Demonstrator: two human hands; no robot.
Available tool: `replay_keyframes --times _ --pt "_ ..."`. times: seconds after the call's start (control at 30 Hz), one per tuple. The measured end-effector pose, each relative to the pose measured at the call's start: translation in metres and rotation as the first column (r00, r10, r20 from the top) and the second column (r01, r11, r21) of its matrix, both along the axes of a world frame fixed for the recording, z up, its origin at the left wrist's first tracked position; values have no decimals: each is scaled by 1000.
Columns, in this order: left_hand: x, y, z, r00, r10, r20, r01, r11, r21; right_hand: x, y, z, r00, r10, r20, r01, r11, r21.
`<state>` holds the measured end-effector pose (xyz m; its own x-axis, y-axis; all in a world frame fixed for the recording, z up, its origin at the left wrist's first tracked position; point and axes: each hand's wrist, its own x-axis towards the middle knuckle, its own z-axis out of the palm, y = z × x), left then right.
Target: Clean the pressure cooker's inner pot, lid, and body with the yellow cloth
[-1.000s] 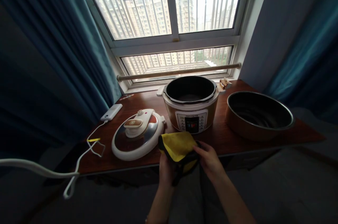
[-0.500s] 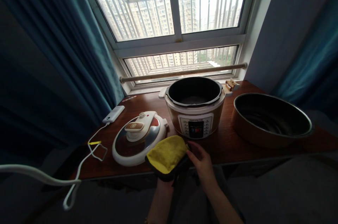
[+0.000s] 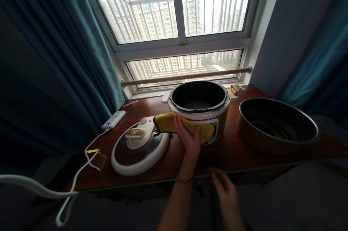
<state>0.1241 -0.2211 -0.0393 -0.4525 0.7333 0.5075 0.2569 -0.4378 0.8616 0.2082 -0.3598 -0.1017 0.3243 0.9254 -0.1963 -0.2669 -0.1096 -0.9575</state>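
A yellow cloth point(image 3: 163, 122) with a black edge is in my left hand point(image 3: 189, 141), folded long and held up at the front of the electric pressure cooker point(image 3: 179, 115). It covers most of the cooker's control panel. The cooker has no lid on, and its dark inside shows. My right hand point(image 3: 224, 187) is lower, by the table's front edge, its fingers loosely bent and apart with nothing seen in them. To the left, the cooker's round lid point(image 3: 119, 167), with a white rim and a brown-topped handle, lies on the table.
A large brown pot point(image 3: 252, 138) with a dark inside stands at the right on the wooden table point(image 3: 217, 158). A white power bank point(image 3: 115, 119) with a white cable point(image 3: 78, 176) lies at the left. Behind are a window, a rail point(image 3: 187, 77) and blue curtains point(image 3: 62, 35).
My left hand has risen from below the table edge to the cooker's front, bringing the cloth up with it. My right hand has let go of the cloth and moved down.
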Motion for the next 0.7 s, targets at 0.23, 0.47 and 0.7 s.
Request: replay_keyframes --times 0.23,0.47,0.7 --pt "25 -8 -53 916 115 -385 -137 990 -31 -1 -5 -2 1000 22 14 -22 1000 -6" --pt "25 -19 -67 909 73 -410 -138 982 -129 -5 -8 2 997 70 18 -70 998 8" --pt "-19 20 -19 954 11 -300 10 998 67 16 -13 -23 985 169 35 -166 983 -75"
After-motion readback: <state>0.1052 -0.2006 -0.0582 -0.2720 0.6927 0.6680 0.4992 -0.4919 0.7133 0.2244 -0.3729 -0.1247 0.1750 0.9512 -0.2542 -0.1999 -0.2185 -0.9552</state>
